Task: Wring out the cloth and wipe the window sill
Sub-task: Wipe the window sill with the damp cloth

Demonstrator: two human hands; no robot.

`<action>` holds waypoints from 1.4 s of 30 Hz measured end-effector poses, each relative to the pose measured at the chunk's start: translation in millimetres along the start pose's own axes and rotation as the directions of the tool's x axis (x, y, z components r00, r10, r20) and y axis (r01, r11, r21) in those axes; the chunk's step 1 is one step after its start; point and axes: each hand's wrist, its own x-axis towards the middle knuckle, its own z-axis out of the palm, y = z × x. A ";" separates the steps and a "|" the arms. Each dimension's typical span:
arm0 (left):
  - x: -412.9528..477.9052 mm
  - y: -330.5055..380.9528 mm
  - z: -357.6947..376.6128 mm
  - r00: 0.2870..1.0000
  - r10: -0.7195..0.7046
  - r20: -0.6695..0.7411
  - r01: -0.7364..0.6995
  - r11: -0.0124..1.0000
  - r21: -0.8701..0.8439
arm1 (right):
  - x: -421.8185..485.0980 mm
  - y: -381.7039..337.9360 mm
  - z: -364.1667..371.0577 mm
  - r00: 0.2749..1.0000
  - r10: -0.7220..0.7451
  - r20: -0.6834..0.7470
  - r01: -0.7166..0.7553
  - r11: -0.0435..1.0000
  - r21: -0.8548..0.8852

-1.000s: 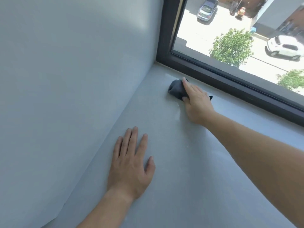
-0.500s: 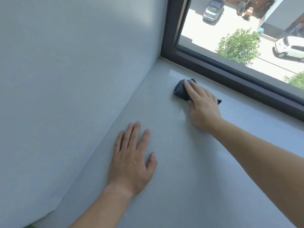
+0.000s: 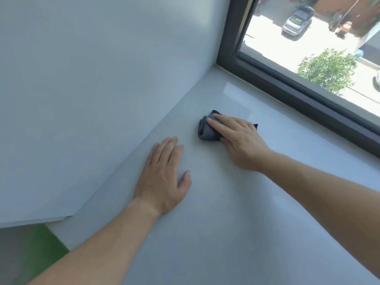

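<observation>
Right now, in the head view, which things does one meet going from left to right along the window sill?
The wall → left hand, flat on the window sill → cloth → right hand, pressing on the cloth.

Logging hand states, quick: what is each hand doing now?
Left hand: open, flat on the pale grey window sill.
Right hand: open, fingers pressing the crumpled dark grey cloth.
</observation>
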 end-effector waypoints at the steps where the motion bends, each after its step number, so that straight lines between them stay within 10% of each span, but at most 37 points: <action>1: -1.2 0.1 -1.6 1.000 -0.007 -0.024 0.006 1.000 -0.011 | 10.6 12.6 -4.3 0.997 0.077 -0.016 -0.077 0.997 -0.013; 5: -23.5 7.9 -15.2 0.986 -0.130 -0.106 0.131 0.991 0.008 | 62.4 4.4 -7.7 0.878 0.470 -0.087 -0.466 0.883 0.060; 12: -107.5 24.9 -6.4 0.952 -0.302 0.039 0.294 0.946 0.140 | 22.3 -67.5 18.0 0.972 -0.216 0.096 0.212 0.976 0.047; 17: -103.7 25.7 -5.0 0.954 -0.295 0.063 0.281 0.945 0.166 | 68.1 -38.9 0.3 0.915 0.399 -0.062 -0.392 0.915 0.093; 23: -104.7 25.2 -6.5 0.956 -0.292 0.032 0.286 0.949 0.131 | -3.2 -87.3 23.8 0.958 -0.256 0.127 0.257 0.966 0.009; 29: -104.5 23.9 -4.6 0.956 -0.293 0.033 0.287 0.950 0.122 | 10.5 -45.3 11.0 0.898 0.429 -0.101 -0.421 0.903 0.092; 34: -105.8 23.3 -6.2 0.956 -0.294 0.025 0.290 0.951 0.110 | -69.3 -68.2 19.4 0.993 -0.104 0.059 0.106 0.994 -0.032; 39: -105.2 26.1 -2.8 0.947 -0.320 0.011 0.315 0.940 0.133 | -40.4 -11.1 2.6 0.878 0.466 -0.109 -0.459 0.885 0.080; 42: -90.7 41.4 -2.9 0.925 -0.377 -0.041 0.379 0.923 0.062 | -56.0 -42.1 16.8 0.959 0.262 -0.105 -0.259 0.965 0.046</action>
